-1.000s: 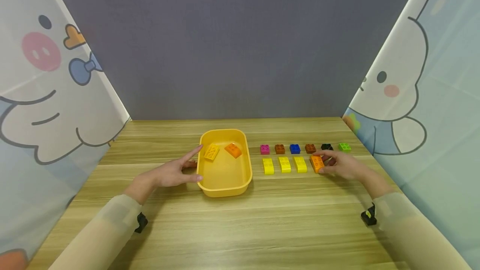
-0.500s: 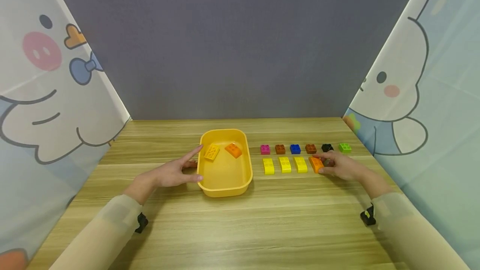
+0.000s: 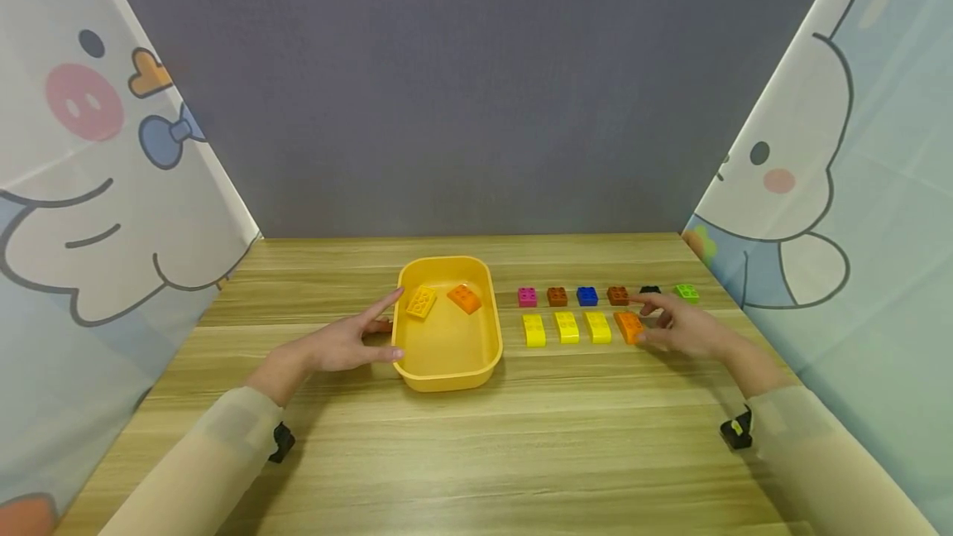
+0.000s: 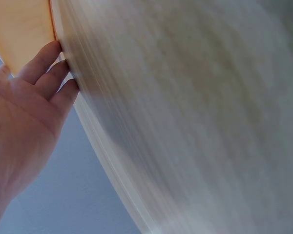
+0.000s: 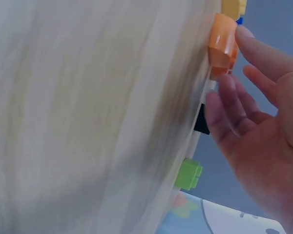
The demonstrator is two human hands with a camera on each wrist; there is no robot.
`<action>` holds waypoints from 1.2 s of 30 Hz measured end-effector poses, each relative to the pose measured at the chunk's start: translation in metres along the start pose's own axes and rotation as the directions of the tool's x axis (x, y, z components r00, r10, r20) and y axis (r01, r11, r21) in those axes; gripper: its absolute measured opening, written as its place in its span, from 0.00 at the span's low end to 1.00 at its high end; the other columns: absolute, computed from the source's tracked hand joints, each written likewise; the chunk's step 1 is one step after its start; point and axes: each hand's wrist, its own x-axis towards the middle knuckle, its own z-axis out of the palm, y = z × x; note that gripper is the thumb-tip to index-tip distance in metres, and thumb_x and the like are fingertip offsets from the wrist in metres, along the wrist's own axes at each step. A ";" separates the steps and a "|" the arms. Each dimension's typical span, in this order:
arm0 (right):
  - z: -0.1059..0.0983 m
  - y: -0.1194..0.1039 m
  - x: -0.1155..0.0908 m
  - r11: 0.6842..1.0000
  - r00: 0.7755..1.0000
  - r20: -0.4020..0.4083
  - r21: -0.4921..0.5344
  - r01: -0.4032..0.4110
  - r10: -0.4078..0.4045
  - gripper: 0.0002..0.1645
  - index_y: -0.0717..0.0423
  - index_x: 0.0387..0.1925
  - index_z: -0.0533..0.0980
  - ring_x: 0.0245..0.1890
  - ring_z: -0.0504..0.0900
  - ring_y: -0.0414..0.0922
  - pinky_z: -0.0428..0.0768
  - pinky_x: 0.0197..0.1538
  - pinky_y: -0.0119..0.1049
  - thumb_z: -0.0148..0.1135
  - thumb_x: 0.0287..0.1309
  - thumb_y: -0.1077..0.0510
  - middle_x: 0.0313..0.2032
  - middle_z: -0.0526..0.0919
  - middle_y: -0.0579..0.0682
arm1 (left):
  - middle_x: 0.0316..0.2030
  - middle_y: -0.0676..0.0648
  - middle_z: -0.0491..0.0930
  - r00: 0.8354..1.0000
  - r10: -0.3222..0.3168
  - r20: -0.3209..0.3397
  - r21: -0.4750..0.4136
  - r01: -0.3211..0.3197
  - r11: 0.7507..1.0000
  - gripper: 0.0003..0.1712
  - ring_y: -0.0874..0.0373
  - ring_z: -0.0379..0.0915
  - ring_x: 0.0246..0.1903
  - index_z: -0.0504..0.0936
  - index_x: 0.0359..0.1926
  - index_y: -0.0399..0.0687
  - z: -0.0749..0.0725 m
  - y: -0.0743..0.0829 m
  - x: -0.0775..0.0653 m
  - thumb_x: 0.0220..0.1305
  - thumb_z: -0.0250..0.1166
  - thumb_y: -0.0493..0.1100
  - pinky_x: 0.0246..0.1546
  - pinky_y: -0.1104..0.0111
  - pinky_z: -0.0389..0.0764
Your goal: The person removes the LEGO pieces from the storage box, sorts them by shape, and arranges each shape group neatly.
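My left hand point(image 3: 338, 344) touches the left side of a yellow tray point(image 3: 447, 358), thumb and index finger stretched along its rim. In the left wrist view, fingertips point(image 4: 51, 48) reach the tray wall. Inside the tray lie a yellow toy brick point(image 3: 421, 303) and an orange toy brick point(image 3: 465, 299). My right hand point(image 3: 685, 329) is at another orange brick point(image 3: 629, 327), at the right end of the front row. Its thumb is close to that brick, while the index finger extends over it toward the back row. The right wrist view shows the fingers spread beside the orange brick point(image 5: 221, 41).
Three yellow bricks point(image 3: 567, 327) stand left of the orange one. Behind them runs a row with magenta point(image 3: 527, 297), brown point(image 3: 557, 296), blue point(image 3: 587, 296), another brown point(image 3: 618, 295), black point(image 3: 650, 289) and green point(image 3: 687, 293) bricks. Panels enclose the wooden table point(image 3: 476, 453).
My right fingers have loosened from the orange brick and the hand has shifted slightly to the right, its index finger lifted. The brick stays at the row's end. My left hand keeps its place.
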 end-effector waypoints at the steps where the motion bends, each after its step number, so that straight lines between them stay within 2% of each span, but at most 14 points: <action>1: 0.000 -0.002 0.000 1.000 1.000 -0.025 -0.009 0.005 -0.005 0.42 0.60 0.74 0.63 0.39 0.78 0.45 0.80 0.36 0.33 0.69 0.65 0.52 0.55 0.76 0.62 | 0.73 0.42 0.69 1.000 -0.002 0.000 -0.001 0.002 1.000 0.61 0.37 0.59 0.74 0.36 0.80 0.82 0.000 0.000 0.000 0.59 0.69 0.71 0.71 0.31 0.52; 6: 0.001 -0.017 0.004 0.998 0.989 -0.137 -0.033 0.047 -0.051 0.31 0.61 0.68 0.71 0.34 0.74 0.43 0.76 0.31 0.32 0.65 0.69 0.53 0.49 0.79 0.57 | 0.73 0.42 0.68 1.000 -0.007 -0.002 0.005 0.007 1.000 0.60 0.37 0.59 0.74 0.35 0.79 0.85 0.000 -0.001 0.000 0.59 0.68 0.71 0.71 0.31 0.52; 11: 0.009 -0.041 0.015 0.994 0.976 -0.190 -0.021 0.103 -0.105 0.22 0.57 0.62 0.77 0.31 0.76 0.42 0.76 0.29 0.32 0.64 0.70 0.55 0.44 0.82 0.52 | 0.73 0.42 0.68 1.000 -0.010 -0.002 0.009 0.010 1.000 0.60 0.37 0.59 0.74 0.35 0.78 0.87 -0.001 -0.001 0.000 0.59 0.68 0.71 0.71 0.31 0.52; 20: 0.041 -0.093 0.047 0.977 0.968 -0.137 -0.020 0.211 -0.212 0.22 0.50 0.62 0.77 0.32 0.78 0.42 0.78 0.30 0.33 0.63 0.71 0.50 0.43 0.82 0.46 | 0.73 0.41 0.68 1.000 -0.010 0.001 0.002 0.010 1.000 0.60 0.36 0.59 0.74 0.35 0.79 0.86 -0.001 -0.002 -0.001 0.59 0.68 0.71 0.71 0.31 0.52; 26: 0.064 -0.134 0.074 0.958 0.953 -0.111 0.010 0.286 -0.283 0.20 0.45 0.62 0.77 0.35 0.78 0.44 0.80 0.35 0.33 0.62 0.72 0.49 0.42 0.81 0.45 | 0.73 0.41 0.68 1.000 -0.010 0.000 0.004 0.010 1.000 0.60 0.36 0.59 0.74 0.35 0.79 0.86 0.000 -0.003 -0.001 0.59 0.68 0.71 0.70 0.31 0.53; 29: 0.076 -0.155 0.089 0.946 0.942 -0.094 0.004 0.323 -0.321 0.21 0.45 0.63 0.76 0.40 0.79 0.46 0.81 0.40 0.37 0.62 0.72 0.49 0.47 0.81 0.49 | 0.73 0.41 0.69 1.000 -0.007 -0.004 0.005 0.007 1.000 0.60 0.36 0.60 0.73 0.35 0.79 0.85 0.001 -0.004 -0.001 0.59 0.68 0.71 0.70 0.31 0.53; 33: 0.089 -0.179 0.108 0.934 0.931 -0.074 0.011 0.358 -0.356 0.22 0.44 0.64 0.74 0.50 0.79 0.52 0.82 0.51 0.47 0.61 0.72 0.48 0.55 0.78 0.53 | 0.72 0.41 0.69 1.000 0.000 -0.005 0.013 0.000 1.000 0.60 0.37 0.60 0.73 0.35 0.80 0.83 0.000 -0.003 -0.001 0.59 0.68 0.71 0.70 0.31 0.54; 36: 0.097 -0.195 0.123 0.930 0.928 -0.051 -0.002 0.368 -0.368 0.23 0.43 0.65 0.73 0.56 0.78 0.55 0.81 0.55 0.51 0.60 0.72 0.46 0.59 0.77 0.53 | 0.72 0.41 0.69 1.000 0.005 -0.004 0.022 -0.005 1.000 0.60 0.37 0.61 0.73 0.35 0.80 0.83 0.000 -0.003 0.000 0.60 0.67 0.72 0.71 0.32 0.54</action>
